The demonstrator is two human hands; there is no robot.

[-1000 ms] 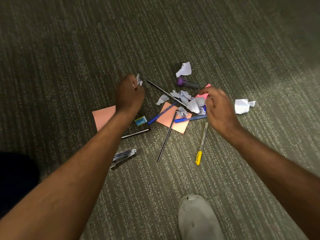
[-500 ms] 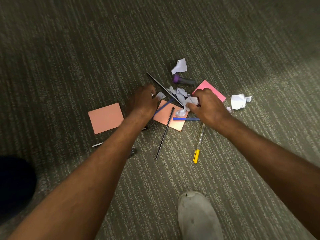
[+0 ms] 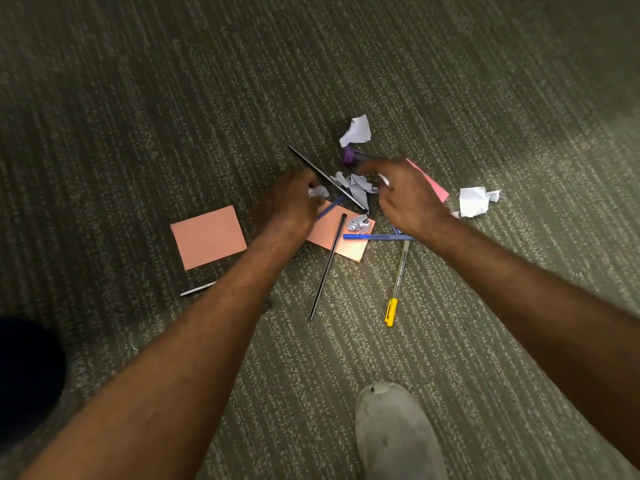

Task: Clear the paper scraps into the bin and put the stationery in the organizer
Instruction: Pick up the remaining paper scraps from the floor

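Reaching: both bare arms stretch down to a litter of paper and pens on the carpet floor [image 3: 485,81].
Left hand [image 3: 289,206]: curled, fingers pinching a small white scrap [image 3: 318,192] at its 2 o'clock edge.
Right hand [image 3: 407,195]: blurred, fingers bent and loosely spread over the middle heap; whether it grips anything, cannot tell.
Middle heap: crumpled white scraps [image 3: 356,187] lie between the two hands, touching a black pencil [image 3: 327,178] that slants across them.
Other scraps: one torn piece [image 3: 356,129] at 12 o'clock of the heap, one crumpled ball [image 3: 476,200] at 3 o'clock of the right hand, one small grey wad [image 3: 358,223] on an orange note [image 3: 349,245].
Stationery: purple-capped marker [image 3: 349,155] just beside the torn piece; blue pen [image 3: 374,236] across the orange note; second black pencil [image 3: 327,268] at 6 o'clock of the heap; yellow-capped pen [image 3: 396,285] at 5 o'clock.
Notes: orange sheet [image 3: 207,237] at 9 o'clock of the left forearm; pink sheet [image 3: 434,187] partly under the right hand.
Shoe [image 3: 394,434]: grey, at 6 o'clock of everything.
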